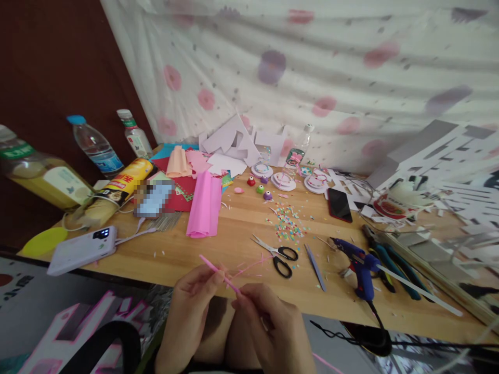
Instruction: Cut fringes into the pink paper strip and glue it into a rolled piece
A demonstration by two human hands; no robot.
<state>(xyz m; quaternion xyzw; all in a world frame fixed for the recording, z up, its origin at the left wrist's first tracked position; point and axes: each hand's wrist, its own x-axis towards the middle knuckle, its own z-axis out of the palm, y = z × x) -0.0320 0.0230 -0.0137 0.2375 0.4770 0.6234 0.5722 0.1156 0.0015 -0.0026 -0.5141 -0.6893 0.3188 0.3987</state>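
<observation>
Between my two hands a thin pink paper strip (231, 284) is stretched, at the front edge of the table. My left hand (190, 304) pinches it between thumb and fingers, and its end sticks out beyond them. The fingertips of my right hand (271, 322) grip it a little further along. Just beyond the hands lie black-handled scissors (281, 257) with their blades slightly apart, and loose pink scraps (253, 266). Tweezers (315, 266) rest to the right of the scissors. A pink crepe paper roll (202, 205) sits further back.
A blue glue gun (360, 267) with a glue stick and pliers (397, 265) lie at right. Colourful confetti (288, 221), small round figures (260, 189) and decorated white discs (283, 181) occupy the middle. Several bottles (95, 143), a white phone (83, 252) and a dark phone (339, 204) are around.
</observation>
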